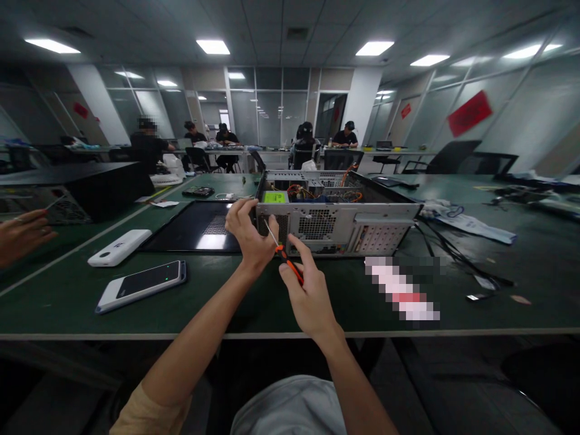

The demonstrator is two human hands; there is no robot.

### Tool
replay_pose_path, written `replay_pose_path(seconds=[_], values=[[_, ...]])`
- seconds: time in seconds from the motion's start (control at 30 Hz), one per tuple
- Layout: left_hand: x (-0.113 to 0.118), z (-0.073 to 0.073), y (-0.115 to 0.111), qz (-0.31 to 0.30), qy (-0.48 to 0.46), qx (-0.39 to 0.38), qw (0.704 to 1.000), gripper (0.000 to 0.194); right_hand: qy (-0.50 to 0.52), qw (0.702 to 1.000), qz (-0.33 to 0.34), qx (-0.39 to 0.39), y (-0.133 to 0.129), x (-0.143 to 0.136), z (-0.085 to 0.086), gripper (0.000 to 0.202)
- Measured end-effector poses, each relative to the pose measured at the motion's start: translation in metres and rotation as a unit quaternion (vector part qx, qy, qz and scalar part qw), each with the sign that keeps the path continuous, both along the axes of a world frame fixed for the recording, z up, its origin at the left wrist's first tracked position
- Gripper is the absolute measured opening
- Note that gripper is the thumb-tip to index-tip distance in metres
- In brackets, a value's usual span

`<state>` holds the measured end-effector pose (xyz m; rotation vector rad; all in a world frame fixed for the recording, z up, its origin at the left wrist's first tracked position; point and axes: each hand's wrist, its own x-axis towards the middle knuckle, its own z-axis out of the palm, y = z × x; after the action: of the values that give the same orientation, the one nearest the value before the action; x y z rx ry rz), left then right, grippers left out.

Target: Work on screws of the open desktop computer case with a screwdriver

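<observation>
An opened desktop computer case (385, 211) lies on its side on the table, its rear panel with vent grilles facing me. My left hand (250, 235) is at its left rear corner, fingers curved along the edge and thumb in front of the panel. My right hand (310, 290) is closed around an orange and black screwdriver (286, 258). The screwdriver's thin shaft slants up and left past my left thumb, its tip close to the panel's left grille. A green-labelled power supply (275, 197) and coloured cables show inside the case.
A black side panel (190, 226) lies left of the case. Nearer are a white device (120, 248) and a handheld with a screen (142, 284). Cables (457, 254) and a glove (480, 228) lie right. Another person's hand (25, 235) holds a tool by a black case (99, 187).
</observation>
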<state>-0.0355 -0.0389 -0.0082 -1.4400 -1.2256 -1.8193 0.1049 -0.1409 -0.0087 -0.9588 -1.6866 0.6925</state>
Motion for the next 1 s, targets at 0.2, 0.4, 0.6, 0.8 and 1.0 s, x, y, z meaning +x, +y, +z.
replay_pose_path(seconds=[0.2, 0.4, 0.6, 0.8, 1.0], values=[[-0.015, 0.011, 0.031, -0.056, 0.043, -0.016, 0.997, 0.044, -0.03, 0.999, -0.033, 0.018, 0.004, -0.017, 0.007, 0.041], [-0.012, 0.015, 0.051, -0.099, 0.039, -0.028, 0.994, 0.033, -0.114, 0.986, -0.109, 0.05, 0.014, -0.024, 0.019, 0.037], [-0.016, -0.004, 0.051, -0.11, 0.051, -0.026, 0.992, 0.04, -0.165, 0.976, -0.135, 0.038, 0.011, -0.028, 0.022, 0.037], [-0.018, -0.006, 0.053, -0.109, 0.046, -0.049, 0.992, 0.038, -0.157, 0.977, -0.136, 0.053, 0.009, -0.031, 0.021, 0.037], [-0.017, -0.004, 0.054, -0.108, 0.034, -0.055, 0.992, 0.036, -0.164, 0.971, -0.153, 0.08, 0.012, -0.033, 0.022, 0.035]])
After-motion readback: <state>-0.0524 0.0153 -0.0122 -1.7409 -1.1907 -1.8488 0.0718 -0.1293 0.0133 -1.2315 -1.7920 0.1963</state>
